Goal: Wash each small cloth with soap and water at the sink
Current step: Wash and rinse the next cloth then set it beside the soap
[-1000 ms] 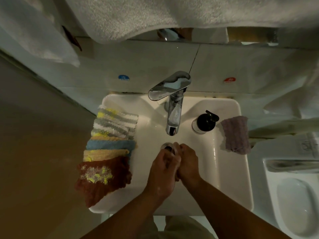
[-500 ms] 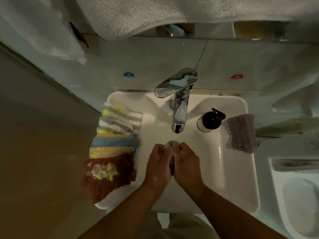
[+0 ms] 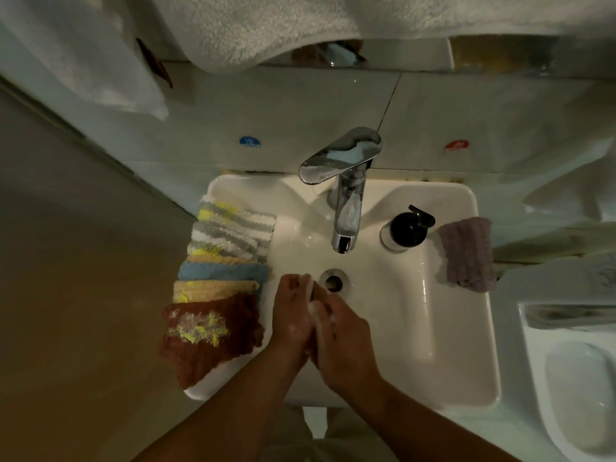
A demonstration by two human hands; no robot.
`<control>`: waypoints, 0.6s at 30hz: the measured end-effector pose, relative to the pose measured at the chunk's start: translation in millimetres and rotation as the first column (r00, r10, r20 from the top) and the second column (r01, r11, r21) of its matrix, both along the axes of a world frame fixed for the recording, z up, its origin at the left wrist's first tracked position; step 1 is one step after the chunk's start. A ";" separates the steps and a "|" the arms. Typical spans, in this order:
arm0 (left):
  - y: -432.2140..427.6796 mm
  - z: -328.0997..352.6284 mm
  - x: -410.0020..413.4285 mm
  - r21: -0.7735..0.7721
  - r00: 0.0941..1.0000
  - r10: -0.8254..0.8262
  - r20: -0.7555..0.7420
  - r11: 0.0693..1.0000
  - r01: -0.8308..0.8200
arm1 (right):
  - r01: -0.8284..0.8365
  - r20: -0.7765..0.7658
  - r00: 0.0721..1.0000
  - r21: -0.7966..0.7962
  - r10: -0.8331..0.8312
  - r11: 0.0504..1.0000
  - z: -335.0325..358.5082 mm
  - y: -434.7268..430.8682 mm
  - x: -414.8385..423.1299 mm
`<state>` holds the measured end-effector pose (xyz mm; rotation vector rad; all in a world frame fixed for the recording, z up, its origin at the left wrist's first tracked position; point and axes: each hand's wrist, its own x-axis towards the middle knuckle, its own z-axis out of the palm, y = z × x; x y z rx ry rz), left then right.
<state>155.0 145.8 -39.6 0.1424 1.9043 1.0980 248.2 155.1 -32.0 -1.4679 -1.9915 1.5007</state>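
A big white towel (image 3: 300, 25) hangs at the far top. Below it is the white sink (image 3: 416, 328). A pile of cloths (image 3: 230, 241) lies on its left edge, with a brown cloth (image 3: 206, 331) nearest. Over the bowl, the left hand (image 3: 291, 315) and right hand (image 3: 343, 338) press together, with foam on them. The left fingers are straight; I cannot tell if the right ones curl. The tap (image 3: 346, 215) stands far. A purple cloth (image 3: 466, 255) lies on the right edge, beside the soap bottle (image 3: 408, 230). The drain (image 3: 333, 281) is just past the hands.

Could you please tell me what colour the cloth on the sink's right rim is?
The cloth is greyish purple, as the head view shows.
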 end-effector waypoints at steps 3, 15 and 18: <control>-7.4 4.2 17.1 0.063 0.992 -0.036 0.117 0.998 0.029 | 0.000 0.146 0.989 0.090 -0.013 0.996 -17.7 20.4 0.3; -8.5 13.4 19.6 0.062 0.982 -0.161 0.098 0.986 0.156 | -0.006 0.069 0.998 0.188 -0.007 0.982 -14.9 10.7 4.6; -18.8 32.1 35.5 0.180 0.960 -0.139 0.244 0.979 0.097 | 0.150 0.200 0.965 0.113 -0.170 0.982 -28.7 52.2 5.1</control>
